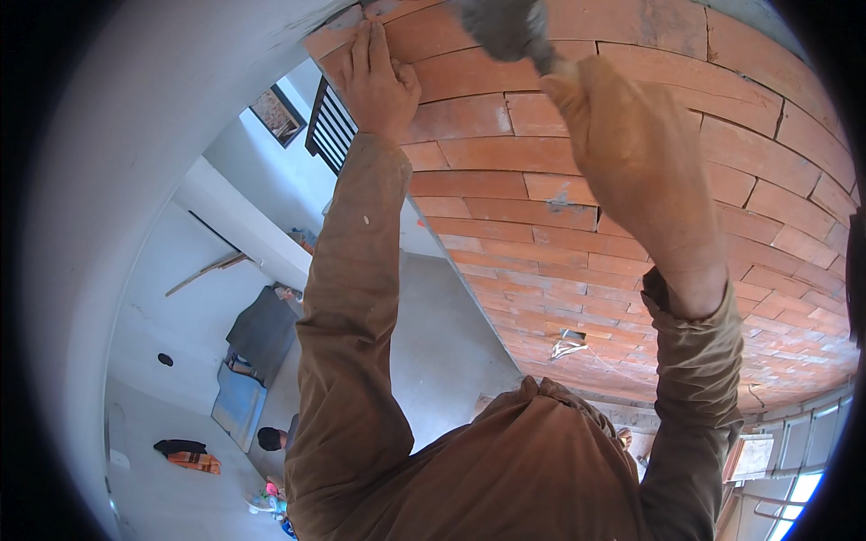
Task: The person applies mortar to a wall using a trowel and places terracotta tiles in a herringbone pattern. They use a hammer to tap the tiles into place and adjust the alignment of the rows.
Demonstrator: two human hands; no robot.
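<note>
My right hand [636, 162] grips the handle of a trowel [503, 27], its blade grey with mortar and partly cut off by the top of the view. The blade is held up against the upper part of a red brick surface [487, 194]. To its left, my left hand [383, 90] rests with stretched fingers on the bricks near their edge, touching a brick [332, 38] in the corner by the white wall. A smear of grey mortar [564, 200] marks the bricks between my arms.
White wires [568, 344] hang from a small opening in the bricks. A dark barred railing [328, 126] and a framed picture [277, 115] are at left. Lower left are a grey sheet [262, 332], a blue panel [238, 406] and a person's head [271, 439]. Metal bars [798, 451] stand lower right.
</note>
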